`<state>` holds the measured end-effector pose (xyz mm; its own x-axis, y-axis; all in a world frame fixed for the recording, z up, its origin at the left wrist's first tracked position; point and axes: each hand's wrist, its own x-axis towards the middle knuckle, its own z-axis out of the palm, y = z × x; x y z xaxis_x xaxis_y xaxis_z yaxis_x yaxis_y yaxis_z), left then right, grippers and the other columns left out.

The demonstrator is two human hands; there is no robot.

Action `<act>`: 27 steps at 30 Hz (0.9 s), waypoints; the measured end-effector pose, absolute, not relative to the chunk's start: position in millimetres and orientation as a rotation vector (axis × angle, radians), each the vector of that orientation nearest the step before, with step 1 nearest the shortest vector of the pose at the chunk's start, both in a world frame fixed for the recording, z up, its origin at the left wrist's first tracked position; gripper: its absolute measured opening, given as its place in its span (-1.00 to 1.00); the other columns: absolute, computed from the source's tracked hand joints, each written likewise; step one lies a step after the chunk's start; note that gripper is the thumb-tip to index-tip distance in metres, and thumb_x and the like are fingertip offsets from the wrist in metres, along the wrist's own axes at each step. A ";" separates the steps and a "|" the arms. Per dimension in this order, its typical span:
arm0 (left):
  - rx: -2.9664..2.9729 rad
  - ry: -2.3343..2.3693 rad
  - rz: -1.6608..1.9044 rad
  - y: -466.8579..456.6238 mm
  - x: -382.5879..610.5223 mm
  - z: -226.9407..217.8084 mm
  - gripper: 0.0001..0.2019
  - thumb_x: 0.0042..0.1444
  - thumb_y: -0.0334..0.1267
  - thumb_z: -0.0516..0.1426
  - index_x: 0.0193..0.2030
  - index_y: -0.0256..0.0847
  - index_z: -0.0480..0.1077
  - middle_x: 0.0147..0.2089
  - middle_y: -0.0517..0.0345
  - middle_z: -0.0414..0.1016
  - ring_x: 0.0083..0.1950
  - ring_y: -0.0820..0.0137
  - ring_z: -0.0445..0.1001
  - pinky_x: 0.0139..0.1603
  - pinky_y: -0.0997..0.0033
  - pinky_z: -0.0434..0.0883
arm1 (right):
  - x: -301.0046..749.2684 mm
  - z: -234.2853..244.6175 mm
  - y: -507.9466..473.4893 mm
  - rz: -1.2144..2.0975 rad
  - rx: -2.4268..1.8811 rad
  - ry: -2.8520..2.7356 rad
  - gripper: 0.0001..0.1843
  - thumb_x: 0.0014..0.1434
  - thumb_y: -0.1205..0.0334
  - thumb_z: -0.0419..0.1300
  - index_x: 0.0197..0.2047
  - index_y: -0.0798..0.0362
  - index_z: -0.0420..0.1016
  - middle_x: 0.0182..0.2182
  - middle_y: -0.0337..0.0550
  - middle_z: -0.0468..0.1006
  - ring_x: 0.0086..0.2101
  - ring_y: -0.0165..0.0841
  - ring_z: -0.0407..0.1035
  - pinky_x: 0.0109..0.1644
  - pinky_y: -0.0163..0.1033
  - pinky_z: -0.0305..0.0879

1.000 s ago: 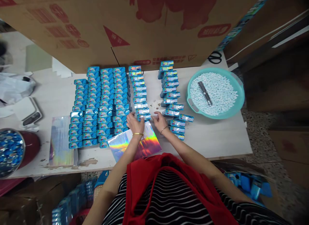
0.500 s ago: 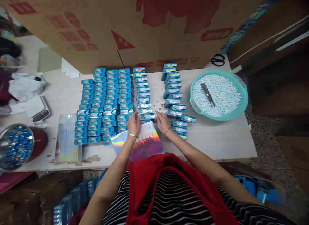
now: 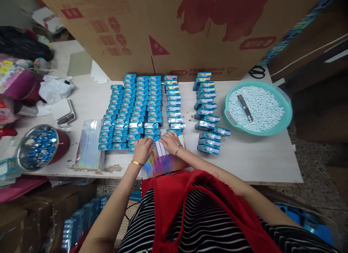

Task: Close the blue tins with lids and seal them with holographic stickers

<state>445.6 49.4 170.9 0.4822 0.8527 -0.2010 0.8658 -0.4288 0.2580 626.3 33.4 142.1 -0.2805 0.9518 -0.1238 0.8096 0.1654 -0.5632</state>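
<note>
My left hand [image 3: 143, 149] and my right hand [image 3: 170, 142] rest close together on a holographic sticker sheet [image 3: 163, 162] at the table's near edge. White bare strips [image 3: 161, 148] show on the sheet between them. The left fingers curl down onto the sheet. The right fingers are bent and pinched at the sheet's far edge; what they grip is too small to see. Just beyond my hands lie neat rows of small blue tins [image 3: 136, 108], and a looser group of tins [image 3: 206, 111] sits to the right.
A teal basin [image 3: 285, 104] of white tablets with a metal tool [image 3: 244, 107] stands at the right. Scissors [image 3: 257, 71] lie behind it. A large cardboard box [image 3: 163, 28] walls the back. More holographic sheets [image 3: 88, 144], a steel bowl of blue pieces [image 3: 38, 146] and a white scale [image 3: 63, 113] are left.
Both hands drew back from the front tins of the middle rows onto the holographic sheet and came closer together. The head turned, shifting the whole scene to the right.
</note>
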 end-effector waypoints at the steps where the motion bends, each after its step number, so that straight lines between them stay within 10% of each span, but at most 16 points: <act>1: 2.453 1.437 -0.039 48.0 442.9 170.8 -0.76 0.26 -0.20 0.00 -0.09 -0.12 0.45 -0.11 -0.05 0.49 -0.05 0.14 0.38 -0.07 0.14 0.20 | 625.5 141.6 33.8 0.793 -1.724 -2.177 -0.68 0.38 0.18 -0.03 -0.24 0.07 0.51 -0.24 -0.07 0.54 -0.14 -0.21 0.28 0.01 -0.09 -0.04; 10: 2.640 1.283 0.099 25.4 419.1 153.5 -0.71 0.23 -0.40 -0.01 0.00 -0.10 0.43 0.16 -0.04 0.42 0.11 0.14 0.34 0.03 0.08 0.21 | 609.9 141.4 36.5 0.811 -1.854 -2.179 -0.68 0.38 0.20 -0.03 -0.26 0.09 0.51 -0.22 -0.05 0.56 -0.14 -0.21 0.31 -0.06 -0.12 -0.04; 22: 1.203 1.606 1.189 -11.2 438.6 207.7 -0.78 0.02 -0.14 0.25 -0.35 -0.20 0.34 -0.38 0.19 0.42 -0.31 0.44 0.40 -0.22 0.43 0.32 | 607.4 142.8 30.0 0.805 -1.485 -1.897 -0.57 0.37 -0.02 -0.07 -0.04 0.08 0.47 -0.07 0.02 0.48 -0.01 -0.19 0.26 0.08 -0.09 0.07; 27: 0.726 1.524 1.277 11.6 466.2 195.7 -0.66 -0.22 -0.14 0.36 -0.41 -0.22 0.33 -0.46 0.26 0.39 -0.42 0.52 0.36 -0.33 0.51 0.32 | 611.3 162.1 2.1 1.042 -1.344 -1.445 -0.50 0.25 -0.24 0.00 -0.27 0.04 0.45 -0.28 -0.10 0.49 -0.19 -0.25 0.35 -0.05 -0.16 0.21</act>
